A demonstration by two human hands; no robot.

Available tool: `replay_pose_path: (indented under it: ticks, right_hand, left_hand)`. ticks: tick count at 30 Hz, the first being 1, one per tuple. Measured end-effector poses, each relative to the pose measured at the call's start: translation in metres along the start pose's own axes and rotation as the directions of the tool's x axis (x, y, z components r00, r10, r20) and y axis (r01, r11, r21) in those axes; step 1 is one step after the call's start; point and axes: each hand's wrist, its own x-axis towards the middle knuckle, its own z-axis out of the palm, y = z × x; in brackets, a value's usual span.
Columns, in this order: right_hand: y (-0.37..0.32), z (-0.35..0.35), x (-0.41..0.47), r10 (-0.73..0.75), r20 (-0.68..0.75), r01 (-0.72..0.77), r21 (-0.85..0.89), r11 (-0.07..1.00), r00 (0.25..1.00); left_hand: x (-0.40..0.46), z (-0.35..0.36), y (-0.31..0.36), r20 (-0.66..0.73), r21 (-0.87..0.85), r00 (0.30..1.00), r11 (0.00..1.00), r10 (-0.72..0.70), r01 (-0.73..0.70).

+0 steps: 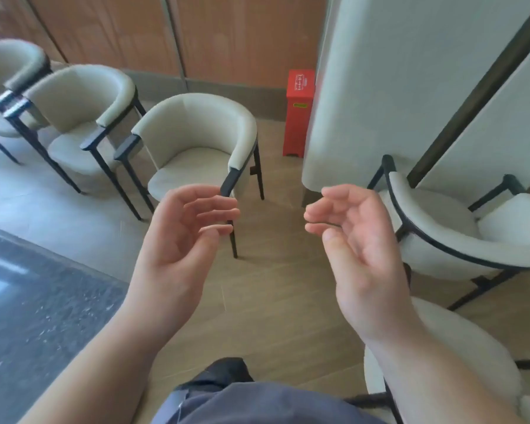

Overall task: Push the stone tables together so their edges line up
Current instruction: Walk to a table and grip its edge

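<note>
A person stands on the wood floor with both hands raised palm-up and holding nothing: the left hand and the right hand each show loosely curled, relaxed fingers, well apart from any furniture. Only 1 dark speckled stone surface shows, its corner jutting in at the lower left edge of the view, near the person's left forearm but not touched. No second stone table appears, so whether the edges already meet cannot be told from here. Judging by the idle hands and the untouched stone, the pushing looks either not begun or paused, and the alignment remains to be checked. Ahead, 3 cream tub chairs stand in a row, the nearest cream chair just beyond the left hand's fingertips. Another cream chair sits at right beside a pale pillar, with a red box against the wall behind.
</note>
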Motion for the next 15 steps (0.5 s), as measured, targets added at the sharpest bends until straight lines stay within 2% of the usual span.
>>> replay_pose_path:
  ticks: [8, 15]
  right_hand:
    - [0.045, 0.068, 0.123, 0.011, 0.213, -0.01, -0.005, 1.0, 0.977]
    - [0.077, 0.147, 0.248, 0.01, 0.351, 0.011, -0.058, 0.998, 0.936]
  left_hand:
    - [0.086, -0.058, -0.048, -0.205, 0.053, 0.979, 0.999, 0.007, 0.004]
    - [0.197, -0.108, -0.089, -0.279, 0.044, 0.96, 0.999, 0.009, 0.003]
